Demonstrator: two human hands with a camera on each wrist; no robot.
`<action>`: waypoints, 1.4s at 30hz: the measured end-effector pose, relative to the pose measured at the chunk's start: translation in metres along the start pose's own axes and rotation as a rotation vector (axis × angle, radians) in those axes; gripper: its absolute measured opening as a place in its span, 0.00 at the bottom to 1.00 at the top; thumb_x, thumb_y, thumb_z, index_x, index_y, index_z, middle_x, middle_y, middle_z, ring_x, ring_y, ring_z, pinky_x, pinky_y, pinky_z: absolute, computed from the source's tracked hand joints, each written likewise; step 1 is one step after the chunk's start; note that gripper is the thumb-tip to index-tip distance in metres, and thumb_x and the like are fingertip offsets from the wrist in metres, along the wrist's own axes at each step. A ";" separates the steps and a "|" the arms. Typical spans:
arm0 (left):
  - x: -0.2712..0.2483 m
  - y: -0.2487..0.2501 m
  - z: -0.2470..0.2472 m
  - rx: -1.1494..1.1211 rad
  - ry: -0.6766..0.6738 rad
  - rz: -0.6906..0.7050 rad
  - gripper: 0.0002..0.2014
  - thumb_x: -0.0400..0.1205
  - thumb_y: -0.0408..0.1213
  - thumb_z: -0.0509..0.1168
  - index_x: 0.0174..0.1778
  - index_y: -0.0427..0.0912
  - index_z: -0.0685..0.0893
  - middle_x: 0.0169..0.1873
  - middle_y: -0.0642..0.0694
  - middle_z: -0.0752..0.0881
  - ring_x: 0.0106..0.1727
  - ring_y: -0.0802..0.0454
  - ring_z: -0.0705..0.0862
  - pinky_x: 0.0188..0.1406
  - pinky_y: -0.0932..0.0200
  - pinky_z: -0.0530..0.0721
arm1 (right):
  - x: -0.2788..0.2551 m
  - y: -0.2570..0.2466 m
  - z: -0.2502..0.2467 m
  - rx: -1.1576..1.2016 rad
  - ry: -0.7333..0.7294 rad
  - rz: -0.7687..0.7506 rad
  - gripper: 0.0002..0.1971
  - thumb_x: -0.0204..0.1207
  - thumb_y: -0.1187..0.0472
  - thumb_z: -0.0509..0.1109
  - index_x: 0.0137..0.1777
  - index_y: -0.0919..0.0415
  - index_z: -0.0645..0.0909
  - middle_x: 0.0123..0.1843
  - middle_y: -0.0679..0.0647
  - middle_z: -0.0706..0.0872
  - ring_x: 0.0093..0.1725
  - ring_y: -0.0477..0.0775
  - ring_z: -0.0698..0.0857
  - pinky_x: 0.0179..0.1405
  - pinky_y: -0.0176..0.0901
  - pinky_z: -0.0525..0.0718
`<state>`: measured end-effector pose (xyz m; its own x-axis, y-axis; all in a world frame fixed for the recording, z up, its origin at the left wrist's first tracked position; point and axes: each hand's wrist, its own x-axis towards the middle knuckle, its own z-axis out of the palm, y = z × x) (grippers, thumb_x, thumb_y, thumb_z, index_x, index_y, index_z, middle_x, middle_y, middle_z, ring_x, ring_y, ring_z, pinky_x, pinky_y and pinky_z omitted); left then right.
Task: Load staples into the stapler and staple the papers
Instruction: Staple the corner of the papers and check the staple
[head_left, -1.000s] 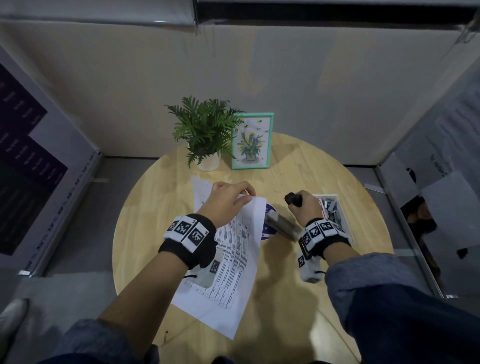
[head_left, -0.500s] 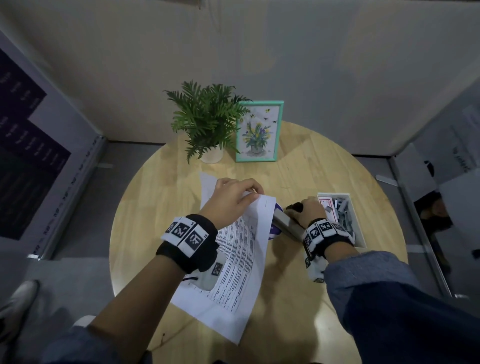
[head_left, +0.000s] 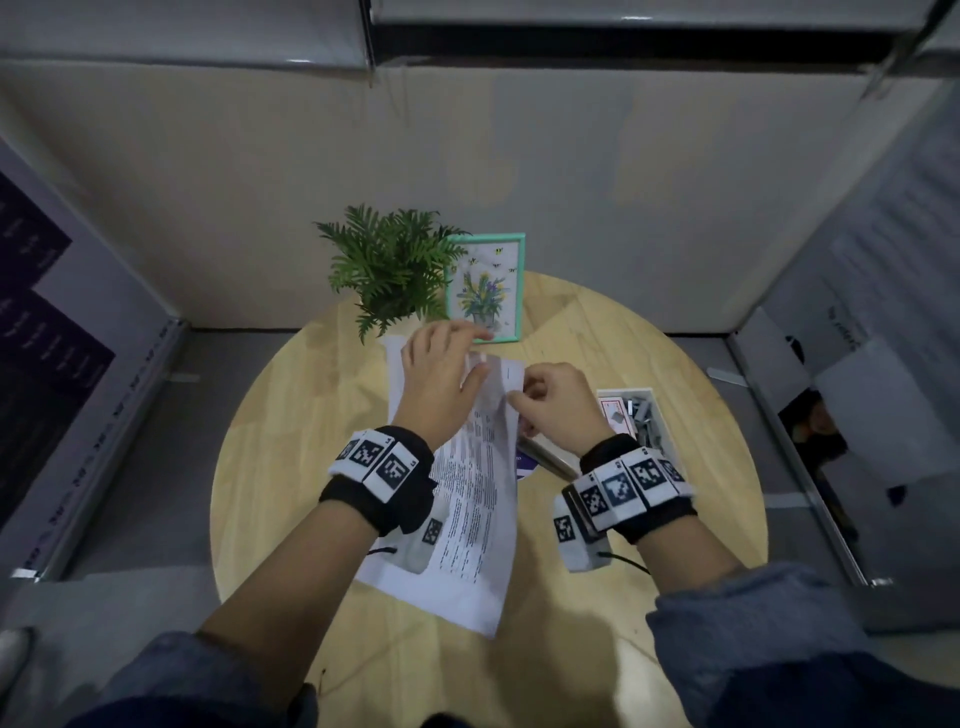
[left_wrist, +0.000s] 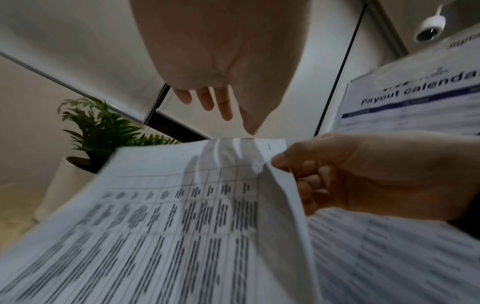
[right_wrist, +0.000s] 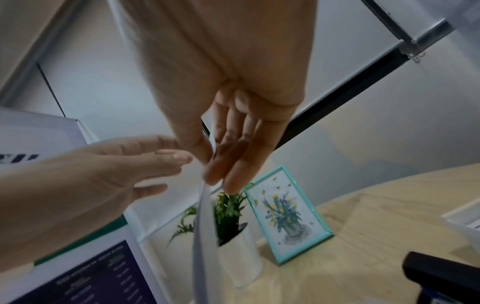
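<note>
Now: papers (head_left: 470, 499) lifted off tabletop (head_left: 291, 467), top corner raised. R hand (head_left: 550, 410) pinches that corner by thumb & fingers; L hand (head_left: 441, 379) open, fingers straight, flat vs sheet. Stapler (head_left: 550, 457) lies on tabletop, just right of papers, beside staple tray (head_left: 660, 441). Sheets look thin, floppy, prone to fan apart — likely best gripped near stapled corner, edges aligned.
</note>
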<state>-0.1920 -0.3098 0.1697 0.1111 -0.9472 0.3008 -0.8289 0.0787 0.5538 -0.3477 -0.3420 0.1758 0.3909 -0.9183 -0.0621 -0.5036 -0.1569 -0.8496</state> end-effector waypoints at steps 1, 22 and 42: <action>-0.003 0.004 -0.003 -0.027 0.017 -0.002 0.14 0.82 0.44 0.59 0.62 0.48 0.77 0.61 0.48 0.78 0.67 0.47 0.70 0.64 0.57 0.62 | -0.003 -0.006 -0.002 0.040 0.063 -0.007 0.10 0.73 0.69 0.68 0.33 0.74 0.77 0.29 0.71 0.84 0.26 0.63 0.87 0.30 0.59 0.88; -0.003 0.099 -0.140 -0.665 0.157 0.031 0.12 0.83 0.39 0.60 0.34 0.51 0.82 0.28 0.59 0.80 0.32 0.63 0.75 0.33 0.66 0.73 | -0.050 -0.125 -0.078 0.171 0.447 -0.549 0.05 0.76 0.61 0.70 0.39 0.58 0.85 0.32 0.45 0.85 0.35 0.40 0.82 0.44 0.31 0.80; -0.038 0.184 -0.216 -0.745 0.252 0.217 0.14 0.81 0.36 0.63 0.31 0.49 0.87 0.22 0.55 0.81 0.26 0.61 0.76 0.23 0.71 0.73 | -0.123 -0.188 -0.115 0.197 0.527 -0.850 0.03 0.76 0.64 0.69 0.40 0.58 0.81 0.32 0.46 0.83 0.30 0.51 0.77 0.28 0.39 0.74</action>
<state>-0.2303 -0.1921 0.4276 0.1834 -0.7958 0.5772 -0.2737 0.5226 0.8075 -0.3895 -0.2409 0.4035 0.1473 -0.5813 0.8003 -0.0631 -0.8130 -0.5789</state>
